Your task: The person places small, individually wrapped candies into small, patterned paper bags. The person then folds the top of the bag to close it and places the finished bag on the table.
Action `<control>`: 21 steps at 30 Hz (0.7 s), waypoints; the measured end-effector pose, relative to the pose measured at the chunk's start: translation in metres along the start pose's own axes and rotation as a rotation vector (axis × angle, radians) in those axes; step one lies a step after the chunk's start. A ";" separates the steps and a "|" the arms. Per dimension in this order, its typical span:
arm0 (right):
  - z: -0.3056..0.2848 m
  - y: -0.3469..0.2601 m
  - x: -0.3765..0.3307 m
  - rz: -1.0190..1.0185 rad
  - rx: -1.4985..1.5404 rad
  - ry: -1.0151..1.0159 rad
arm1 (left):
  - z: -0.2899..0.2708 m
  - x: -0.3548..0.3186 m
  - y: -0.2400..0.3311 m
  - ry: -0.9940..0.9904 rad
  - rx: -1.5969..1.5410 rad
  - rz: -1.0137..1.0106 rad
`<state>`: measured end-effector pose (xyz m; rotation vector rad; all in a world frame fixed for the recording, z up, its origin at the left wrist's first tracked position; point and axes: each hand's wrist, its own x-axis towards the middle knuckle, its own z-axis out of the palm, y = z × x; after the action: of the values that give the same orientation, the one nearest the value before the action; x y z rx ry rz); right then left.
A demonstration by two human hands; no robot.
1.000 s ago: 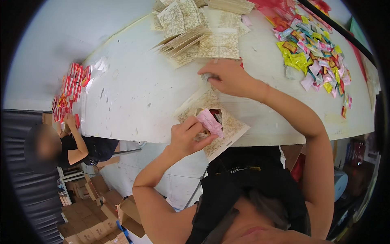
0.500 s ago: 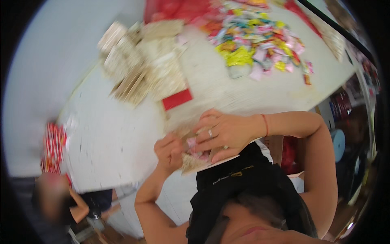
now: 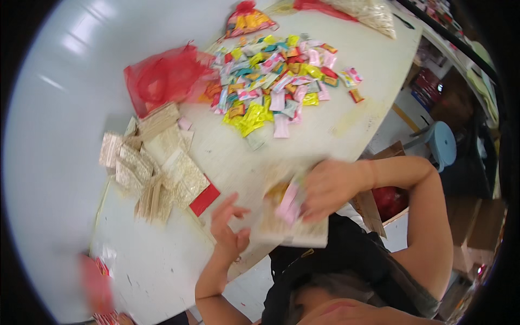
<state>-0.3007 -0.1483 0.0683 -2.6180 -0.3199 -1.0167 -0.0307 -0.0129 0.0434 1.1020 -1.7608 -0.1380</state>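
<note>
The right hand [image 3: 330, 187] closes its grip on a pink sachet [image 3: 288, 203] and presses it down at the top of a beige patterned box [image 3: 290, 225]; the picture is blurred here, so how deep the sachet sits cannot be told. The left hand [image 3: 228, 230] is spread, fingers apart, holding nothing, and its palm rests against the left edge of the box. The box lies at the near edge of the table [image 3: 352, 124], just in front of the person's body.

Judged state of work: one box is being filled, and at least one sachet is going in. It is not closed.

Left to do, by what lies on the table: a stack of flat beige box blanks [image 3: 154, 168] lies to the left, with a red card [image 3: 205, 199] beside it. A large heap of coloured sachets [image 3: 276, 81] lies farther back, well apart from the hands. A red mesh bag [image 3: 162, 81] lies left of the heap.
</note>
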 end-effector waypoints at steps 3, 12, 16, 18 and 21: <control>-0.066 0.031 -0.046 0.217 -0.411 0.126 | -0.016 0.000 -0.019 0.105 0.386 -0.121; -0.196 0.199 -0.258 1.075 -1.055 0.297 | -0.051 -0.012 -0.051 -0.066 0.713 -0.271; -0.213 0.223 -0.273 0.970 -1.253 0.243 | -0.027 0.002 -0.009 -0.138 0.547 -0.231; -0.170 0.199 -0.182 1.115 -1.025 0.462 | -0.016 -0.012 0.011 -0.200 0.522 -0.232; -0.060 0.122 -0.058 0.524 -0.308 0.317 | 0.014 -0.015 0.036 -0.276 0.483 -0.106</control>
<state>-0.3410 -0.2885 0.0445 -2.5114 0.6073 -1.3264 -0.0624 0.0134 0.0460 1.5850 -2.0413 0.0813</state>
